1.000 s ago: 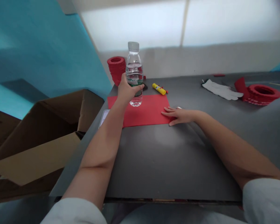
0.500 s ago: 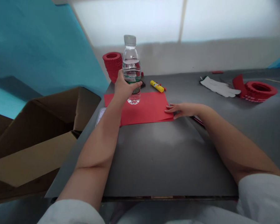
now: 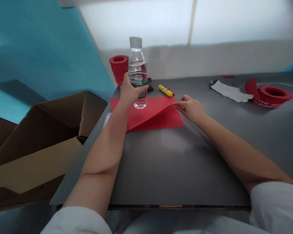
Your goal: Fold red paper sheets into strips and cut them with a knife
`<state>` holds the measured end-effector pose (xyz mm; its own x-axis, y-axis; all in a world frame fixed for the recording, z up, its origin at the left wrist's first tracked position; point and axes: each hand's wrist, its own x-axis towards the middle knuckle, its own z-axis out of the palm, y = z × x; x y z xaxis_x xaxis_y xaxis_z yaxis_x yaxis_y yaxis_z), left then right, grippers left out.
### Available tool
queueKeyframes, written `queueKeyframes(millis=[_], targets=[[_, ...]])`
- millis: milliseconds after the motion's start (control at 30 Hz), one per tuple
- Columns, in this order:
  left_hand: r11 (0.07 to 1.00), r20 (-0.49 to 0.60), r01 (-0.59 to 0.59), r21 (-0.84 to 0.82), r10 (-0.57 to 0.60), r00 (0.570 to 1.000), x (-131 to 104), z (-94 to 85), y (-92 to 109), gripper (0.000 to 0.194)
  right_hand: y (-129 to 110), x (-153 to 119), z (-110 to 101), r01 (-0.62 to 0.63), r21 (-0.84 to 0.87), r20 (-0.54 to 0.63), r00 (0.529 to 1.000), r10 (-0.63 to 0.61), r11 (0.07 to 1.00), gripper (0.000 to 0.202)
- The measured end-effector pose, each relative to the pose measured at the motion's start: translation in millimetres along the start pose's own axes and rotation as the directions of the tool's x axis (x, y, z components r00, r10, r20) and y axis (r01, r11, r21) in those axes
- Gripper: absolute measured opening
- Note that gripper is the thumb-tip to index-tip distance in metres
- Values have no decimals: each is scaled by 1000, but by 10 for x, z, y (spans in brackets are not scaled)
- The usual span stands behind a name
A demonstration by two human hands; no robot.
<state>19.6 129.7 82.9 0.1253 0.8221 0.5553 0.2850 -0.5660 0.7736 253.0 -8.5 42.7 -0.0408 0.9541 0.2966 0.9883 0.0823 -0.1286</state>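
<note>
The red sheet's (image 3: 158, 112) lifted corner lies between the right fingers (image 3: 178, 104).

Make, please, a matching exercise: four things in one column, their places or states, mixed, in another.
1. Clear plastic bottle
2. Yellow cylindrical tube
3. White fabric glove
4. Brown cardboard box

A. Beside a red ring-shaped coil
B. Gripped by the left hand
C. Left of the grey table
D. Just behind the red paper sheets

1-B
2-D
3-A
4-C

An open cardboard box (image 3: 39, 165) is seen at left; a yellow glue stick (image 3: 165, 90) is laid far, a white glove (image 3: 231, 92) far right.
</note>
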Motion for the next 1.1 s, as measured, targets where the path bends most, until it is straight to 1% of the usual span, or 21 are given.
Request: queueKeyframes(millis=[33, 100, 167, 200, 267, 333, 400, 467, 500, 567, 667, 733, 833, 900, 967, 1000, 1033, 1100], targets=[[1000, -9, 12, 4, -12, 1000, 7, -9, -16, 57, -12, -3, -3, -39, 6, -24, 999, 39, 999, 47], [999, -21, 38, 7, -37, 999, 23, -29, -48, 59, -23, 5, 2, -73, 83, -17, 997, 75, 994, 46], [999, -31, 53, 5, -53, 998, 38, -47, -76, 60, -29, 23, 21, -80, 241, 7, 997, 81, 967, 41], [999, -36, 53, 6, -52, 998, 46, -56, -90, 60, -34, 33, 34, -91, 345, 10, 996, 93, 934, 38], [999, -48, 38, 8, -37, 998, 61, -69, -117, 59, -54, 53, 62, -117, 560, 10, 991, 135, 820, 35], [1000, -48, 15, -7, -16, 999, 73, -77, -144, 58, -85, 71, 81, -136, 728, 21, 984, 176, 673, 34], [1000, -47, 5, -23, -6, 999, 81, -82, -164, 58, -121, 85, 78, -137, 823, 31, 980, 197, 551, 31], [999, -41, 7, -34, -9, 999, 83, -85, -171, 57, -157, 86, 48, -119, 865, 15, 977, 211, 488, 28], [999, -40, 12, -35, -13, 999, 82, -87, -169, 57, -174, 78, 23, -95, 873, -8, 978, 208, 479, 27], [999, -42, 18, -35, -20, 999, 77, -92, -156, 57, -204, 43, -45, -22, 868, -79, 980, 182, 497, 27], [999, -44, 30, -32, -31, 999, 70, -102, -132, 59, -235, -41, -171, 92, 810, -220, 963, 154, 579, 27], [998, -39, 46, -35, -47, 998, 66, -104, -124, 59, -229, -85, -255, 148, 763, -339, 921, 194, 629, 26], [997, -48, 67, -28, -68, 997, 51, -84, -138, 59, -145, -79, -361, 189, 724, -493, 815, 305, 664, 25], [997, -58, 81, -9, -82, 995, 31, -44, -164, 59, -37, -33, -413, 221, 722, -561, 741, 368, 656, 24], [996, -58, 92, 12, -91, 994, 1, 17, -200, 59, 91, 22, -452, 289, 735, -600, 698, 390, 614, 22], [996, -54, 92, 17, -91, 994, -18, 53, -218, 59, 153, 43, -470, 329, 745, -609, 690, 391, 580, 21], [996, -45, 88, 19, -87, 995, -40, 91, -237, 59, 208, 58, -488, 361, 758, -607, 696, 385, 542, 20], [997, -33, 74, 15, -73, 997, -87, 164, -269, 62, 296, 65, -533, 387, 781, -585, 728, 358, 489, 17]])
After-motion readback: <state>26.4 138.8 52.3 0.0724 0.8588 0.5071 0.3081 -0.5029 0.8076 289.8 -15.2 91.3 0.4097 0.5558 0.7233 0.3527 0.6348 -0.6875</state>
